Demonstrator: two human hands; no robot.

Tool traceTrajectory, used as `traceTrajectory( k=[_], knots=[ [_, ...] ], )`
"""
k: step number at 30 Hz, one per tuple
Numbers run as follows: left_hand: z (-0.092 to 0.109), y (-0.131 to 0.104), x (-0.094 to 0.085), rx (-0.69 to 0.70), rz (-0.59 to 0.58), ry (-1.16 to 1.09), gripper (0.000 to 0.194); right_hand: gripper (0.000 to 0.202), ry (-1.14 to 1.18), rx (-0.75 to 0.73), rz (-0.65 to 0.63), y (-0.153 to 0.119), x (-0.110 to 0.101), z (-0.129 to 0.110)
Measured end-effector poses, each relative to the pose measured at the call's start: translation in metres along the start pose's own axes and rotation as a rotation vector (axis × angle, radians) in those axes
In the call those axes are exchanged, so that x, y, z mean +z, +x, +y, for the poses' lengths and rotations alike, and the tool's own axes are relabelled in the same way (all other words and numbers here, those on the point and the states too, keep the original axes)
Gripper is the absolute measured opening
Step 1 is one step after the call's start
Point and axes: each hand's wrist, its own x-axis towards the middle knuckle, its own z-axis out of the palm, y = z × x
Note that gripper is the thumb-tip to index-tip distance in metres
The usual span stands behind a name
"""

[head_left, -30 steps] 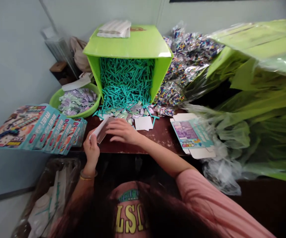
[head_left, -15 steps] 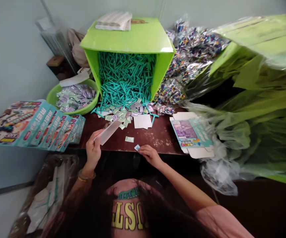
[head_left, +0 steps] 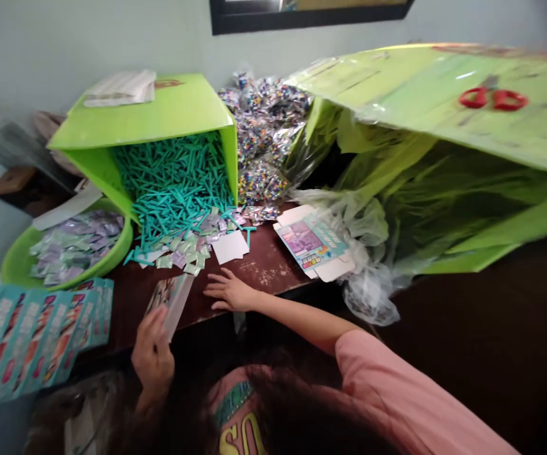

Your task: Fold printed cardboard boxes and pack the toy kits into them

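My left hand (head_left: 153, 357) is closed around a folded printed sheet (head_left: 175, 302), held tilted over the front edge of the dark red table (head_left: 264, 268). A coloured picture shows on one face of the sheet, and its other face is white. My right hand (head_left: 230, 292) reaches over the table edge, palm down with fingers spread, and no object shows in it. Just beyond it lie a white card (head_left: 230, 247) and a loose heap of small green and purple sachets (head_left: 191, 254). What lies under the right palm is hidden.
Turquoise T-shaped sticks (head_left: 179, 189) spill from a green bin (head_left: 145, 123) on its side. Left are a green basin (head_left: 124, 249) of sachets and stacked boxes (head_left: 31, 335). Right are bead bags (head_left: 261, 145), a flattened box (head_left: 314, 243) and red scissors (head_left: 494, 98) on another bin.
The view has swung right. My right hand held a small pale sachet in its fingertips and is now spread with none visible. The left hand's sheet has turned, showing its printed face.
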Motion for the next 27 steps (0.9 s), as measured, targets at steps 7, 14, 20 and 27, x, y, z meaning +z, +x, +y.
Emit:
traceTrajectory(
  k=[7,14,20,27],
  knots=[
    [-0.065,-0.033,0.063,0.204,-0.267,0.279,0.044,0.045,-0.278,0.471,0.081,0.001,-0.096,0.142],
    [-0.013,0.033,0.122,-0.253,-0.357,-0.355,0.072,0.039,-0.307,0.680,0.159,0.018,-0.110,0.114],
    [0.004,0.095,0.170,-1.215,-0.310,-1.033,0.037,0.037,0.087,0.032,0.094,-0.001,-0.061,0.073],
    [0.022,0.074,0.181,-1.605,-0.305,-1.252,0.036,0.032,-0.233,0.914,0.225,-0.049,-0.192,0.263]
  ],
)
